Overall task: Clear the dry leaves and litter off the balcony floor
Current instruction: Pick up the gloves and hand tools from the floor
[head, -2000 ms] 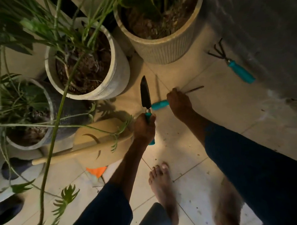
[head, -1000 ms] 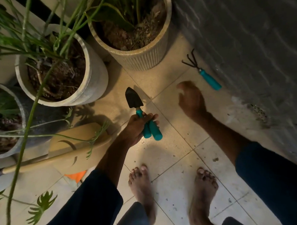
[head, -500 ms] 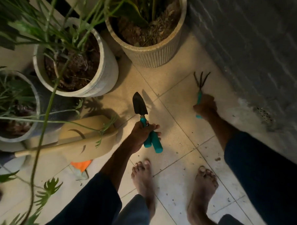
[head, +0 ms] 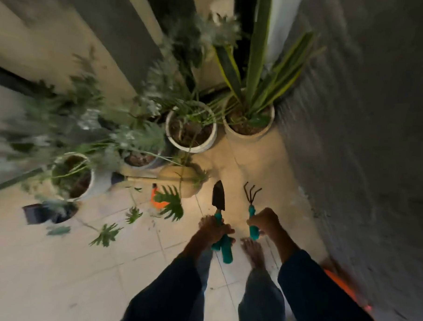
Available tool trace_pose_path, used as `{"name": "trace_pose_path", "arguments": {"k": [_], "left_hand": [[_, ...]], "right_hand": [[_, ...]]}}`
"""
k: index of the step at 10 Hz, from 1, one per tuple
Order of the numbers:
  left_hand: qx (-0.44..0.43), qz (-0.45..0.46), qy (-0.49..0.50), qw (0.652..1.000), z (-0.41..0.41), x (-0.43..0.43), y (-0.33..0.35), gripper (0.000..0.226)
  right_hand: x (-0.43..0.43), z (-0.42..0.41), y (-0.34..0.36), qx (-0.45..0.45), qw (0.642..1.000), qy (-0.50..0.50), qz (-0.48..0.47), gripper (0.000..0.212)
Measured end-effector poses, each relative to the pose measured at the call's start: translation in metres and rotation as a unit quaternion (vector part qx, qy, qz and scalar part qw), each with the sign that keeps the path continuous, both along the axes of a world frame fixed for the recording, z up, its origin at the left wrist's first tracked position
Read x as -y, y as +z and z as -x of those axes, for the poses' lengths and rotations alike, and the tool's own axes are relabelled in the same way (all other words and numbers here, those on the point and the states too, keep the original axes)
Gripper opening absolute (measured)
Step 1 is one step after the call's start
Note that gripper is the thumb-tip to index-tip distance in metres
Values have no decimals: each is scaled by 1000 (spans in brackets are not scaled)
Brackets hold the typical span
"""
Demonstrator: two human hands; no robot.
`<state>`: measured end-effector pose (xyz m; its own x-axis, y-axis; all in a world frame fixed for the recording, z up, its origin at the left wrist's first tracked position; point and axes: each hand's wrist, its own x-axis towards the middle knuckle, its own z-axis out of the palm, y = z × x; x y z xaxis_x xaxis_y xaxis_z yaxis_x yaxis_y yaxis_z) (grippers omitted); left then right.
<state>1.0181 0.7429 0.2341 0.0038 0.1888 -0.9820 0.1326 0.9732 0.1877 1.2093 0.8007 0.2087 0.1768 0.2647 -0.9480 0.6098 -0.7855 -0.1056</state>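
Observation:
My left hand (head: 213,229) grips two teal-handled tools together: a dark trowel (head: 218,196) pointing up and a second teal handle (head: 226,249) sticking out below the fist. My right hand (head: 266,221) grips a small hand rake (head: 252,195) by its teal handle, prongs up. Both hands are raised above the pale tiled floor (head: 80,263), a bare foot (head: 253,253) between them. An orange scrap of litter (head: 155,199) lies on the tiles beside a tan dustpan-like object (head: 178,180).
Several potted plants crowd the far left and back: a white pot (head: 191,131), a ribbed pot (head: 248,128) with long leaves, a left pot (head: 73,176). A grey wall (head: 364,142) runs along the right. Something orange (head: 340,285) sits by the wall.
My right hand has lifted the hand rake off the floor. The view has pulled up and back as I straightened, showing more pots and wall. The left hand still holds its two tools.

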Motion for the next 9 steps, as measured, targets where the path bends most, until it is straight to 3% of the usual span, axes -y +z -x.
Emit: {"name": "trace_pose_path", "arguments": {"k": [1, 2, 4, 5, 6, 7, 8, 9], "left_hand": [[-6, -10, 22, 1000, 0, 11, 83, 29], [-4, -40, 24, 999, 1, 34, 153, 20], [-32, -74, 69, 994, -2, 96, 271, 20], [-60, -89, 129, 986, 6, 142, 268, 59], [-88, -107, 211, 968, 27, 202, 178, 106], [-79, -93, 306, 944, 36, 234, 200, 65], [-55, -101, 358, 927, 42, 247, 291, 25], [-52, -122, 380, 916, 65, 267, 306, 10]], "right_hand": [[9, 7, 73, -15, 1000, -10, 16, 59], [18, 7, 138, -33, 999, -3, 21, 57], [36, 16, 247, -97, 995, -10, 15, 42], [51, 37, 293, -124, 991, 39, 16, 40], [66, 62, 314, -146, 986, 81, 19, 45], [85, 89, 327, -155, 977, 144, 28, 44], [115, 120, 342, -158, 967, 195, 44, 32], [134, 146, 347, -153, 959, 234, 46, 32]]}}
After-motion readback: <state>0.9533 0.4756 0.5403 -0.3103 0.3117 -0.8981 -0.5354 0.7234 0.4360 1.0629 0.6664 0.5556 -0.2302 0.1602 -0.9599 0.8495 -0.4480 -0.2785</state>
